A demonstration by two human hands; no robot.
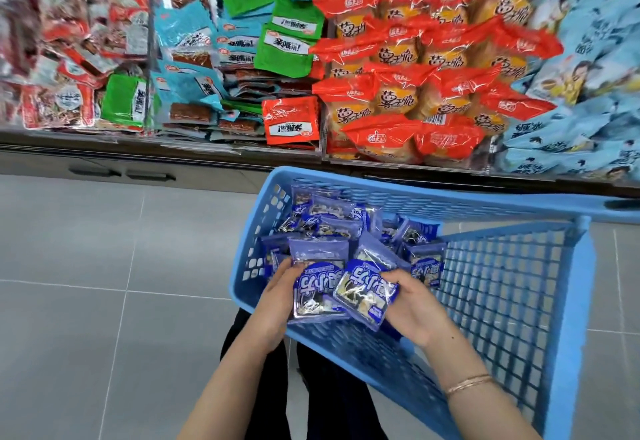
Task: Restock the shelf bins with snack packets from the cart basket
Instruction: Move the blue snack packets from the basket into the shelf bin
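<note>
Left hand (277, 296) and right hand (412, 304) each grip blue packets (320, 289) at cart basket (519, 287) near edge; pile remains; shelf bins (322, 142) await; restock early.

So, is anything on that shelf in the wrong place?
Yes. On the left, one green packet lies among the red packets. Further right, a lone orange-red packet sits in front of the blue and green pile. Both look misplaced.
</note>
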